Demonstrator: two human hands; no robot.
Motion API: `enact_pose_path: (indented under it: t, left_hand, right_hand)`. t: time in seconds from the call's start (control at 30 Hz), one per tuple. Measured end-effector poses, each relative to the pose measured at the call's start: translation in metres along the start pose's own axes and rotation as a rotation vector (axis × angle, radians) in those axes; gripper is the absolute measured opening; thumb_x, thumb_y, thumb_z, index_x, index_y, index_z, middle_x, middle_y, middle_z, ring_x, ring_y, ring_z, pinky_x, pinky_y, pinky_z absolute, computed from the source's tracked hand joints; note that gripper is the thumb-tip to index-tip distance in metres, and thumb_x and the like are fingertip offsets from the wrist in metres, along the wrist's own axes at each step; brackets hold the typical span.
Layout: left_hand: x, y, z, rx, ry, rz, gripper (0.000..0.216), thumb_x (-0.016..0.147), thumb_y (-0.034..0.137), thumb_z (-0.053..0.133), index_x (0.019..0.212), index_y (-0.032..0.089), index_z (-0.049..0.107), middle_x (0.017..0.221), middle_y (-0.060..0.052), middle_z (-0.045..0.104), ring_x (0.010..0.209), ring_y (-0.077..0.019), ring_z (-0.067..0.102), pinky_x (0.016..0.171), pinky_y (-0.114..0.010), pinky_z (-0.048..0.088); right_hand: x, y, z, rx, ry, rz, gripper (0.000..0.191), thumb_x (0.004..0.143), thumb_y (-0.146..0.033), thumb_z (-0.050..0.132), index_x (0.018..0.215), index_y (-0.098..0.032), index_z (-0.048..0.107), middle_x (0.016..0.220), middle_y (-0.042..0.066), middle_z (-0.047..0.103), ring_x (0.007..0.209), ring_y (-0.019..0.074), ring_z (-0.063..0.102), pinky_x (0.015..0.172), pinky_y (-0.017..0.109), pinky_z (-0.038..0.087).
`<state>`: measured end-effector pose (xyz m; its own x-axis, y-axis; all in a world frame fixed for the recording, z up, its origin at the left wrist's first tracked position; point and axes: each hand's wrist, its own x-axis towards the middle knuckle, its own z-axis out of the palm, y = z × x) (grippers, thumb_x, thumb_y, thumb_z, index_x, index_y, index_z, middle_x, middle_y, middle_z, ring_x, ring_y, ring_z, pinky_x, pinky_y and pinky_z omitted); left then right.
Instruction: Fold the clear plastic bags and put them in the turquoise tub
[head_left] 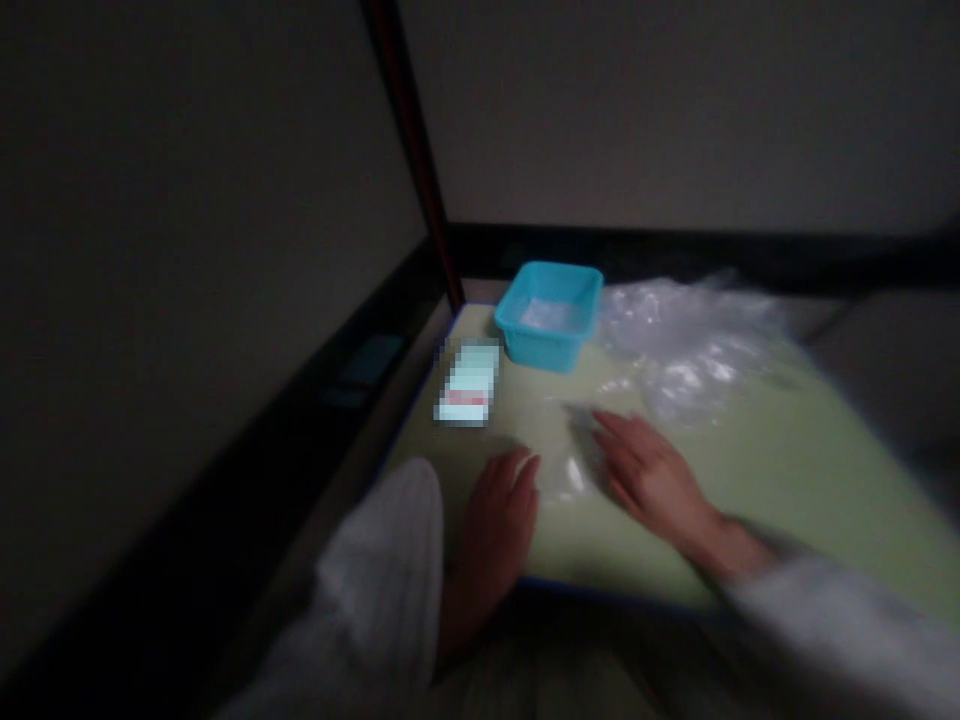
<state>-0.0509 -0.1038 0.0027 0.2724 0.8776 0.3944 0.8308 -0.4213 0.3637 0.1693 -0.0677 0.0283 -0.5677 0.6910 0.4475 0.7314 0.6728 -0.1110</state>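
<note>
The left hand and right hand are apart, fingers slightly bent; I cannot tell whether either grips the clear plastic lying between them. Blur hides its long axis and direction. The green tabletop reaches a far turquoise basin, crumpled plastic to its right, and dim walls.

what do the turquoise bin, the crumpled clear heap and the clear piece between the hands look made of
Turquoise bin: probably moulded plastic, smooth and fairly matt; even colour, rounded corners.
Crumpled clear heap: likely thin, glossy plastic film; see-through, with bright glints.
Clear piece: apparently similar film; the green surface shows through and it catches highlights, but blur leaves its exact kind open.
</note>
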Motion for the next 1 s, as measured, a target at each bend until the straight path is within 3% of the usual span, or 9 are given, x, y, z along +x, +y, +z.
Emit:
enact_pose_path:
  t: [0.13,0.23,0.37,0.57,0.73,1.0]
  left_hand:
    - [-0.011,0.020,0.007,0.017,-0.114,0.150,0.039,0.090,0.015,0.039,0.128,0.013,0.049,0.135,-0.012,0.052,0.126,-0.0221,0.048,0.105,-0.037,0.043]
    - [-0.011,0.031,0.013,0.060,-0.254,0.126,0.049,0.088,0.019,0.041,0.135,0.005,0.040,0.142,-0.017,0.042,0.132,-0.0258,0.040,0.108,-0.040,0.040]
    - [-0.009,0.035,0.012,0.086,-0.383,0.084,0.059,0.088,0.029,0.045,0.139,0.001,0.033,0.148,-0.019,0.032,0.138,-0.0279,0.029,0.112,-0.043,0.033]
    - [-0.017,0.023,0.007,0.145,-0.361,0.109,0.063,0.090,0.040,0.042,0.141,0.003,0.030,0.150,-0.019,0.025,0.141,-0.0280,0.020,0.111,-0.044,0.031]
    - [-0.032,0.000,-0.003,0.215,-0.320,0.092,0.063,0.090,0.037,0.044,0.141,0.004,0.028,0.150,-0.020,0.026,0.140,-0.0285,0.022,0.109,-0.044,0.034]
    - [-0.041,-0.012,-0.015,0.186,-0.289,0.095,0.066,0.091,0.035,0.044,0.145,0.005,0.019,0.151,-0.019,0.024,0.141,-0.0273,0.022,0.110,-0.044,0.033]
  right_hand:
    - [0.000,-0.004,-0.001,0.149,-0.040,-0.034,0.046,0.088,-0.014,0.041,0.134,-0.009,0.047,0.137,0.018,0.049,0.129,0.0263,0.044,0.104,0.047,0.041]
    - [-0.002,-0.011,0.006,0.215,-0.157,-0.111,0.053,0.090,-0.014,0.038,0.142,-0.009,0.034,0.144,0.016,0.041,0.135,0.0223,0.035,0.107,0.043,0.039]
    - [-0.010,-0.013,0.019,0.195,-0.283,-0.127,0.061,0.092,-0.026,0.043,0.146,-0.006,0.023,0.151,0.019,0.026,0.140,0.0251,0.022,0.111,0.044,0.031]
    - [-0.022,-0.010,0.025,0.131,-0.291,-0.098,0.070,0.094,-0.039,0.043,0.149,-0.010,0.012,0.153,0.017,0.019,0.141,0.0248,0.016,0.113,0.045,0.026]
    - [-0.023,-0.009,0.024,0.111,-0.283,-0.084,0.074,0.094,-0.042,0.042,0.150,-0.012,0.003,0.153,0.017,0.018,0.141,0.0254,0.017,0.112,0.045,0.028]
    - [-0.021,-0.007,0.021,0.135,-0.315,-0.091,0.077,0.093,-0.047,0.043,0.150,-0.012,0.007,0.153,0.017,0.020,0.141,0.0257,0.018,0.112,0.045,0.028]
